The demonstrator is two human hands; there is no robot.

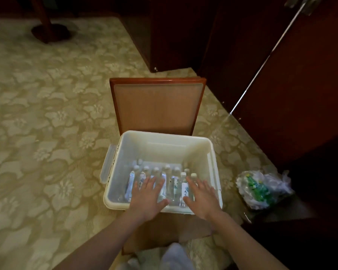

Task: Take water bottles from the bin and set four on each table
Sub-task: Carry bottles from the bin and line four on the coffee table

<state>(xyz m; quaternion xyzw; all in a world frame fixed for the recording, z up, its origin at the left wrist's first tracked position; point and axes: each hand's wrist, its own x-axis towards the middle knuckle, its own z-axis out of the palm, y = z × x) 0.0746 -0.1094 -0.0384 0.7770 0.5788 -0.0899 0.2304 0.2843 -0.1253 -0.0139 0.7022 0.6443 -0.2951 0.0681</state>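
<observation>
- The carpet (47, 114), olive-beige with a pale flower pattern, fills the left and middle of the view.
- A dark wooden door (300, 94) stands along the right.
- A chair (156, 108) with a red-brown frame and tan padding faces the person.
- The bin (164, 145), white plastic with a clip handle on its left side, sits on the chair seat.
- A clear bag (261, 188) holding a green bottle lies on the floor to the right of the bin.
- The left grip (147, 197) and right grip (202, 199) hang palm down over the near half of the bin, fingers apart and straight, holding nothing.
- The bottles (173, 184) lie side by side on the bin floor, clear with white caps and white, blue-printed labels, caps pointing away.
</observation>
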